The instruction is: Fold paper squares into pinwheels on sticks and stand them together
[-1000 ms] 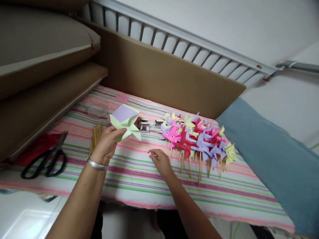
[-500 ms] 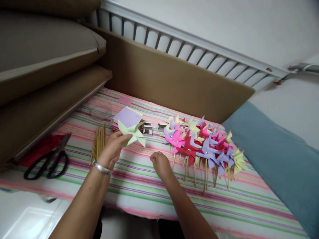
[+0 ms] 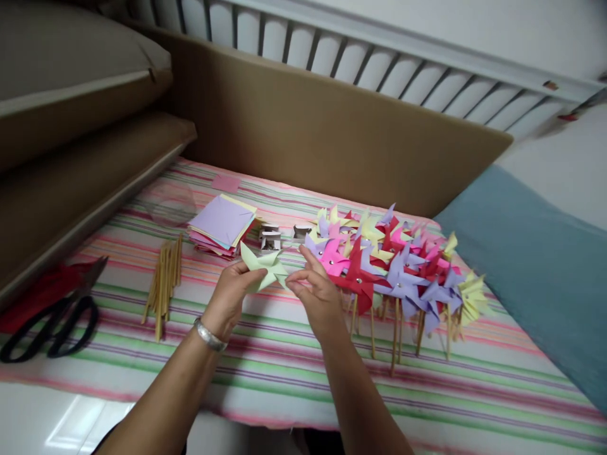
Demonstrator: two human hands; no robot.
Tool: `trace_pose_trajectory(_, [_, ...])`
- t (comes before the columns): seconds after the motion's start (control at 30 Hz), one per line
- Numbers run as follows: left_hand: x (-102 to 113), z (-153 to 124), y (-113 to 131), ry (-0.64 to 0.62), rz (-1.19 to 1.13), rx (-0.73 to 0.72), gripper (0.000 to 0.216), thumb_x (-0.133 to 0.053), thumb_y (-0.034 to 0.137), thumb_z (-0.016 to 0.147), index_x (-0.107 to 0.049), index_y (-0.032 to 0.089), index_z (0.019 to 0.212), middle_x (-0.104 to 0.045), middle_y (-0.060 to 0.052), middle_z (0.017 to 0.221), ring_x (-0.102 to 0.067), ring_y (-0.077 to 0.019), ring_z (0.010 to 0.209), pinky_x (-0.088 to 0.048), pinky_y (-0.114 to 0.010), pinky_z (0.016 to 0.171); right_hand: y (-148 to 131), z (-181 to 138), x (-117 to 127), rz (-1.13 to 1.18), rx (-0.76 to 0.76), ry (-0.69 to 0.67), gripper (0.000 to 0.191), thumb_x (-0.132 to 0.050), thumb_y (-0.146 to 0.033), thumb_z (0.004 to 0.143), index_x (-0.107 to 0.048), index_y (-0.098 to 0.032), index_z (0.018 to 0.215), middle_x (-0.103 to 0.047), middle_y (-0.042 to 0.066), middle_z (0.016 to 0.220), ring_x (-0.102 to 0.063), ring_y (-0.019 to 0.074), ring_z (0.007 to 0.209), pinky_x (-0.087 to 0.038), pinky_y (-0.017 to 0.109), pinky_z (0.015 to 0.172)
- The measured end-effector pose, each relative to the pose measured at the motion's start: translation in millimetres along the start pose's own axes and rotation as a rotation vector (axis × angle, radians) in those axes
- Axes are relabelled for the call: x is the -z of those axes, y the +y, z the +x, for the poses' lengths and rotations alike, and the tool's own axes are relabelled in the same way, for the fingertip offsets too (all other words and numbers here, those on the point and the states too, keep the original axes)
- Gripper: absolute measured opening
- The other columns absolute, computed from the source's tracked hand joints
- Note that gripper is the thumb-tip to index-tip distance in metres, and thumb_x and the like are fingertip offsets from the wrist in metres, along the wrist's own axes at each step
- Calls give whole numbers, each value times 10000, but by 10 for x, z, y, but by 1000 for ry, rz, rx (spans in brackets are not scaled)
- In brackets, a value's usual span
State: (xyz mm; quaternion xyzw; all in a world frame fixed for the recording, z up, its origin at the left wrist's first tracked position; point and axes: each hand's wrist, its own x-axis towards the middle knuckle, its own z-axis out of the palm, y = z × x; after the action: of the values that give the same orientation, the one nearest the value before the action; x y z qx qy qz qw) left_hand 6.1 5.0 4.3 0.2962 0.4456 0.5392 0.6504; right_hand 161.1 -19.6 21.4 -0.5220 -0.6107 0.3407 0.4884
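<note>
A pale green paper pinwheel point(image 3: 265, 266) is pinched between the thumb and fingers of my left hand point(image 3: 232, 291), which wears a silver bracelet. My right hand point(image 3: 320, 297) is at the pinwheel's right side, thumb and a finger together at a blade tip, the index finger raised. Whether a small item is also between those fingertips is too small to tell. Behind the pinwheel lie a stack of coloured paper squares point(image 3: 222, 221) and small open boxes point(image 3: 270, 237). Many finished pinwheels on sticks point(image 3: 393, 272) lie bunched to the right of my right hand.
Wooden sticks point(image 3: 164, 284) lie left of my left hand. Black-handled scissors point(image 3: 71, 316) rest near red material point(image 3: 38, 297) at the far left. A clear round lid or dish point(image 3: 168, 203) and a pink paper piece point(image 3: 226, 183) lie behind. A brown board point(image 3: 332, 126) stands along the back.
My right hand has come up and left to the pinwheel, its index finger now extended. The left hand has brought the green pinwheel right, away from the paper stack. The view has shifted.
</note>
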Motion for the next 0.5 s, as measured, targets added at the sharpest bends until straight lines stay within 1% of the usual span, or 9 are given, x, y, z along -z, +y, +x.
trace_pose_trajectory(0.07, [-91,5,-58,1,-5,-8,248,-754,229,570,-719,120,790,-725,-56,728,-620,-148,671,-437,-253,695,47,21,-30,25,-11,-2,75,-618,-224,732,-685,-250,709,-376,-11,1425,-284,242,1334,-206,429,1085])
trace_pose_trajectory(0.17, [-205,2,-117,-15,1,-41,226,-745,224,590,-718,131,794,-724,-43,736,-611,-135,658,-436,-249,690,93,50,-30,9,-10,8,76,-627,-222,728,-692,-260,717,-354,-32,1443,-222,235,1365,-142,427,1108])
trace_pose_trajectory(0.33, [-294,-28,-146,-52,42,-73,200,-741,216,603,-725,149,790,-718,-26,710,-608,-135,672,-438,-243,690,132,72,6,14,-45,25,64,-631,-235,725,-692,-250,713,-358,-16,1443,-246,243,1358,-167,434,1100])
trace_pose_trajectory(0.5, [-264,-32,-140,-77,45,-66,193,-738,214,611,-726,155,794,-722,-29,722,-619,-138,687,-446,-240,692,138,68,-18,47,-72,35,54,-639,-245,702,-693,-243,699,-387,0,1427,-288,246,1340,-188,430,1094])
